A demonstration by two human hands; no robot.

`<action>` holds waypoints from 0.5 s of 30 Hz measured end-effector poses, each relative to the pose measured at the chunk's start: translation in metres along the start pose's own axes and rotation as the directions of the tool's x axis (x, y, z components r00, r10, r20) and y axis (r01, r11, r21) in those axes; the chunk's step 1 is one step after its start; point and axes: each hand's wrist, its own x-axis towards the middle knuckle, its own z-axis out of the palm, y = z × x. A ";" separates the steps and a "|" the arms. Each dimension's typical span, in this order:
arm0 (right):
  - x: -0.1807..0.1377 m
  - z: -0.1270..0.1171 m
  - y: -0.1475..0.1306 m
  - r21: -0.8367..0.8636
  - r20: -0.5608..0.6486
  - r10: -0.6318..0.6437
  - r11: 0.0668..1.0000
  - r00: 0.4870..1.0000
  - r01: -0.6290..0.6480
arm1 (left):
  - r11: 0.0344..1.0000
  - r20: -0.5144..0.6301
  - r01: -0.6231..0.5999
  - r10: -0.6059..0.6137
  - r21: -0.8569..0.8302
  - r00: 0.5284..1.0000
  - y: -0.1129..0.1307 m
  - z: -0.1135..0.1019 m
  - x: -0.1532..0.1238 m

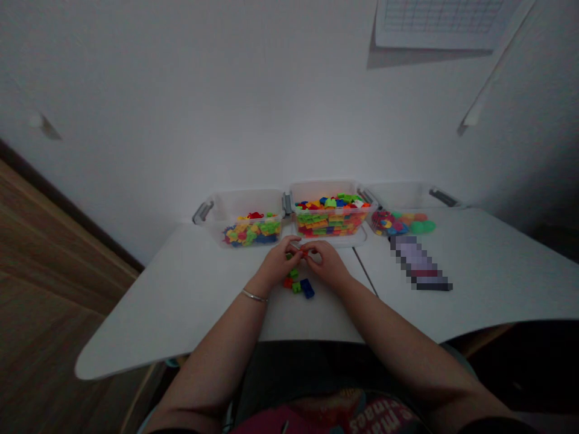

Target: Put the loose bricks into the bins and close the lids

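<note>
My left hand (279, 260) and my right hand (326, 260) meet over the white table (190, 289), just in front of the middle bin. Both pinch small building bricks (304, 254), red and green, held between the fingertips of the two hands. A few loose bricks lie on the table right under the hands: a blue one (308, 289), a green one (296, 287) and a red one (287, 282). A thin bracelet (253, 295) sits on my left wrist.
Three clear plastic bins stand in a row at the table's far edge against the wall: the left bin (244, 223) and the middle bin (332, 214) with mixed coloured bricks, the right bin (404, 214) with round coloured pieces. A blurred-out flat object (420, 265) lies at the right.
</note>
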 end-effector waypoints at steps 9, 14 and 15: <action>0.020 -0.040 -0.011 -0.215 -0.364 -0.056 0.976 0.930 -0.026 | 1.000 -0.078 -0.014 0.015 0.010 0.997 -0.003 -0.003 0.001; 0.037 -0.076 0.003 -0.248 -0.617 0.007 0.947 0.787 -0.203 | 1.000 -0.176 0.024 -0.023 -0.001 0.984 -0.011 -0.009 0.002; 0.041 -0.081 0.007 -0.247 -0.632 0.026 0.941 0.775 -0.232 | 0.999 -0.197 0.030 -0.032 -0.011 0.980 -0.012 -0.011 0.002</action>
